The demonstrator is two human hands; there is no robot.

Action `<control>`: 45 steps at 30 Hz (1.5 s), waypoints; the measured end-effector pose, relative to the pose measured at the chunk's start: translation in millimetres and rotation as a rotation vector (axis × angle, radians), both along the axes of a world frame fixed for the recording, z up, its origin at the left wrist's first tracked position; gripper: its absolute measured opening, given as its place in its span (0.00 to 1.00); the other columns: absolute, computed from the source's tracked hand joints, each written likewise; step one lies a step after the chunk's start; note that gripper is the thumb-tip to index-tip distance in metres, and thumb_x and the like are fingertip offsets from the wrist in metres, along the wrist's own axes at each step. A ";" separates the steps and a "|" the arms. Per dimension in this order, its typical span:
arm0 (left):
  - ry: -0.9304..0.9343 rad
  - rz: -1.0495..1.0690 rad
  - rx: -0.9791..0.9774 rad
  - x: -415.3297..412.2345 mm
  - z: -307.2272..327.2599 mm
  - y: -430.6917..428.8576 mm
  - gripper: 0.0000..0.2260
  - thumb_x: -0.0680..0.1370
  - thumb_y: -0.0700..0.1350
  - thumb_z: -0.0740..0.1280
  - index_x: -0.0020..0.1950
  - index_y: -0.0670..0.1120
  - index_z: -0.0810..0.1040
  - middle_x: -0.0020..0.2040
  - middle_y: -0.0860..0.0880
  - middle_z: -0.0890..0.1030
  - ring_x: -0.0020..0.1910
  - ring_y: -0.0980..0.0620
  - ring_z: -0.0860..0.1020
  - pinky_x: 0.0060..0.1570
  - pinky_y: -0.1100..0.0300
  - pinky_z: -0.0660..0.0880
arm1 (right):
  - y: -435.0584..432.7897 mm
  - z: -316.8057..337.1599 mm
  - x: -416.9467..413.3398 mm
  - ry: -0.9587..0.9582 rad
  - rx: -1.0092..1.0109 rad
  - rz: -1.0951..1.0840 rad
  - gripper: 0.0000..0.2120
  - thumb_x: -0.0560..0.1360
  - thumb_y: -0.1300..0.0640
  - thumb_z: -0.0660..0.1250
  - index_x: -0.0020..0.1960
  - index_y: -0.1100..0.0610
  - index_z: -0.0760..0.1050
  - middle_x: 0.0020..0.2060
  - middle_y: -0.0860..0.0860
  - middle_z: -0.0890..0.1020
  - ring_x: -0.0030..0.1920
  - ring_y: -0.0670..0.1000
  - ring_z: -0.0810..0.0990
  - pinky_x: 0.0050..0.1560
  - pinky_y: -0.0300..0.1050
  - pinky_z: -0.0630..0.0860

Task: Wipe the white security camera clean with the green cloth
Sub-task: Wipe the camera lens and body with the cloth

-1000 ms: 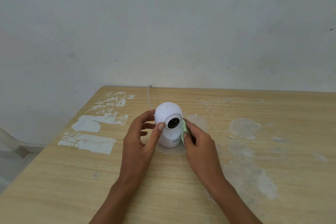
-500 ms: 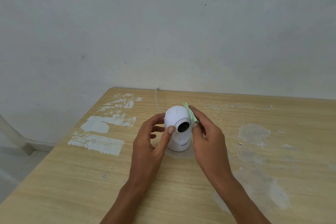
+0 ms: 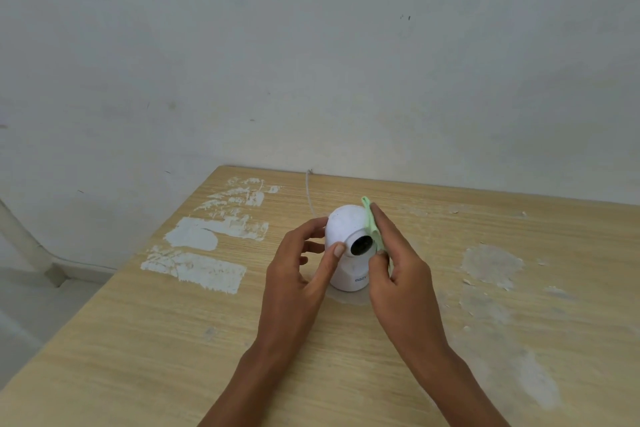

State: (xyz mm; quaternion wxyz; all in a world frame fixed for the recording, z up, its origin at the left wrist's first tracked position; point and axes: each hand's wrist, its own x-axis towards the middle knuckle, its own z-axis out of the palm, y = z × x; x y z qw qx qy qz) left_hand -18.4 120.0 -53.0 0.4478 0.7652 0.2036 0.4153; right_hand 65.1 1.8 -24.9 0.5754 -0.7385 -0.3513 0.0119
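Note:
The white security camera (image 3: 346,229) stands upright on the wooden table (image 3: 138,340), its round head and dark lens turned toward me. My left hand (image 3: 298,270) grips the head from the left, thumb resting beside the lens. My right hand (image 3: 398,274) presses a folded green cloth (image 3: 372,225) flat against the right side of the head. Most of the cloth is hidden under my fingers.
A thin white cable (image 3: 309,191) runs from behind the camera to the table's far edge by the wall. White paint patches (image 3: 204,236) mark the table on the left, worn patches (image 3: 491,263) on the right. The left table edge drops to the floor.
My right hand has lifted the cloth from the lower right of the camera head up along its right side toward the top. The left hand kept its hold.

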 end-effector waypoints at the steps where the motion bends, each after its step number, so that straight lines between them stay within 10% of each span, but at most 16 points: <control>1: 0.000 0.003 0.003 0.2 0.0 0.4 0.15 0.79 0.60 0.68 0.66 0.63 0.76 0.63 0.63 0.81 0.58 0.60 0.82 0.50 0.61 0.77 | -0.1 -0.4 1.1 0.021 -0.013 0.005 0.32 0.80 0.68 0.57 0.78 0.42 0.64 0.73 0.44 0.75 0.40 0.31 0.75 0.41 0.25 0.74; 7: -0.011 -0.011 0.000 1.0 -0.6 1.1 0.15 0.79 0.60 0.69 0.66 0.63 0.76 0.62 0.62 0.81 0.58 0.59 0.82 0.52 0.58 0.79 | 6.0 6.6 1.2 -0.259 -0.021 0.029 0.29 0.77 0.68 0.56 0.76 0.52 0.70 0.76 0.45 0.71 0.78 0.43 0.65 0.73 0.55 0.71; 18: -0.025 -0.036 -0.026 -2.7 1.0 0.8 0.16 0.79 0.60 0.67 0.67 0.63 0.75 0.62 0.63 0.81 0.59 0.58 0.82 0.51 0.58 0.79 | 10.3 15.6 -1.2 -0.479 -0.254 0.021 0.28 0.80 0.48 0.48 0.76 0.51 0.70 0.77 0.44 0.69 0.80 0.43 0.60 0.79 0.57 0.54; 25: -0.084 0.109 0.224 -7.5 24.8 -5.7 0.14 0.83 0.48 0.62 0.68 0.54 0.76 0.64 0.60 0.79 0.64 0.56 0.78 0.61 0.65 0.73 | 6.4 11.6 3.2 -0.135 0.015 0.156 0.25 0.82 0.45 0.49 0.78 0.42 0.64 0.74 0.36 0.71 0.77 0.36 0.62 0.77 0.60 0.61; 33: 0.294 -0.030 0.760 18.3 70.6 -13.8 0.15 0.82 0.48 0.68 0.68 0.51 0.82 0.65 0.56 0.84 0.66 0.55 0.80 0.63 0.52 0.72 | 1.7 0.8 15.1 0.161 0.350 0.148 0.26 0.83 0.45 0.48 0.81 0.41 0.56 0.75 0.36 0.70 0.76 0.34 0.64 0.65 0.19 0.61; 41: 0.282 0.053 0.582 9.7 61.8 -1.8 0.12 0.82 0.48 0.68 0.64 0.53 0.84 0.65 0.56 0.83 0.62 0.54 0.82 0.59 0.48 0.76 | 4.7 -32.0 13.9 0.201 0.331 0.135 0.26 0.83 0.43 0.47 0.78 0.48 0.66 0.73 0.40 0.74 0.75 0.40 0.70 0.74 0.38 0.66; 45: 0.140 0.070 0.308 -1.7 37.6 -5.9 0.13 0.83 0.49 0.67 0.68 0.55 0.80 0.64 0.62 0.80 0.60 0.65 0.79 0.51 0.68 0.77 | 5.9 -36.1 15.2 0.187 0.324 0.135 0.27 0.83 0.42 0.48 0.77 0.49 0.68 0.72 0.39 0.75 0.75 0.41 0.69 0.75 0.41 0.67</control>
